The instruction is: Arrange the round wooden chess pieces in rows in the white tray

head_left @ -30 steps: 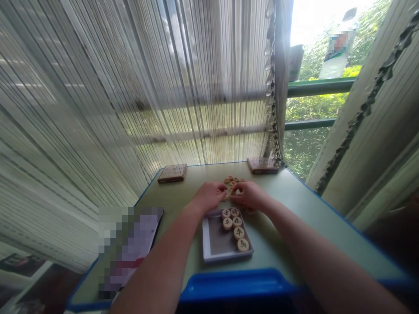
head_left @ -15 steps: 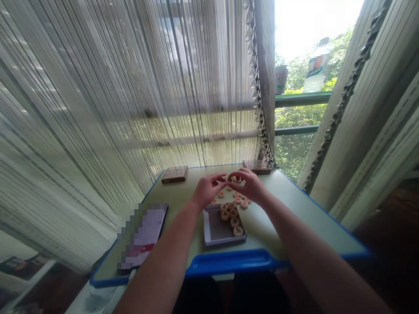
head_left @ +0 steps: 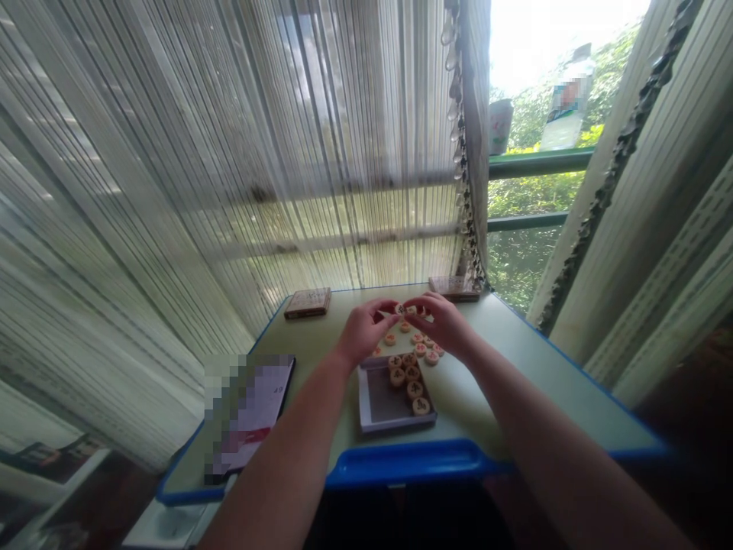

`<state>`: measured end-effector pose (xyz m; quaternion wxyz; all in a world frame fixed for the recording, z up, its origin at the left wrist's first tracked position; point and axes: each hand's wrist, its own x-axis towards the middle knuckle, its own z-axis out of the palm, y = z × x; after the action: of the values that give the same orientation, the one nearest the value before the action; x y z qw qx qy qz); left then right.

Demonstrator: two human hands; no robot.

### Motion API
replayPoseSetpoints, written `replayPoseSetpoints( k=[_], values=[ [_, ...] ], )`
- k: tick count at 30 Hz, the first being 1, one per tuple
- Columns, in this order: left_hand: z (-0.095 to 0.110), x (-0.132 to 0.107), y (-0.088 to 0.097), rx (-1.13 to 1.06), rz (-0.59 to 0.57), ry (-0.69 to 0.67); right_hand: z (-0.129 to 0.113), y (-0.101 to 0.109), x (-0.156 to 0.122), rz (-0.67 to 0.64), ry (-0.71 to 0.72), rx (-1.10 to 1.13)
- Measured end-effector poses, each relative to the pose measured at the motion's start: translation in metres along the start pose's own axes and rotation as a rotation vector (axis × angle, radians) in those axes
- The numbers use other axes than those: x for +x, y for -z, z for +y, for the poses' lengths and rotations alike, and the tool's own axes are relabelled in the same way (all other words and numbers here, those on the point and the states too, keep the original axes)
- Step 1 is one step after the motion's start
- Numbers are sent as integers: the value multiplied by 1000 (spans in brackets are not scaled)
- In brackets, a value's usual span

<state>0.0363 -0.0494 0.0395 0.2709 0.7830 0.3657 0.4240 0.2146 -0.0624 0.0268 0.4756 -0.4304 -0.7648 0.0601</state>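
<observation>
A round Chinese chess piece (head_left: 400, 309) with a dark character on its face is held up over the table. My left hand (head_left: 365, 330) pinches it from the left side, fingers and thumb closed. From the other side my right hand (head_left: 442, 321) also has its thumb and fingers on the piece. Just below the hands lies a shallow grey box (head_left: 366, 397), its right part filled with several black-character pieces (head_left: 414, 390). Beyond its right corner, several red-character pieces (head_left: 421, 349) are scattered on the table, some partly hidden by my right hand.
The pale table (head_left: 532, 389) has a blue edge and a blue front trough (head_left: 406, 462). Flat brown boxes stand at the back left (head_left: 308, 302) and back right (head_left: 454, 288). A dark-edged flat board (head_left: 266, 405) lies at left. String curtains (head_left: 343, 153) hang behind the table.
The held piece now shows its character face more plainly between my fingertips. The hands stay nearly in place, and the whole view has shifted slightly.
</observation>
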Motion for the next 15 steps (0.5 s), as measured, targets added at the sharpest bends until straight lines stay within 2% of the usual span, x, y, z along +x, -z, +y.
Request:
replayPoseSetpoints(
  k=[4,9,12,15],
  values=[
    [0,0,4,-90,-6,9,-2,-4,2,38,8,47],
    [1,-6,20,-145,-136,55,-11,-10,-3,-23,-3,58],
    [0,-18,30,-28,-200,92,-18,-14,-18,-70,-66,-4],
    [-3,-34,35,180,-228,116,-21,-19,-38,-103,-205,-43]
  ],
)
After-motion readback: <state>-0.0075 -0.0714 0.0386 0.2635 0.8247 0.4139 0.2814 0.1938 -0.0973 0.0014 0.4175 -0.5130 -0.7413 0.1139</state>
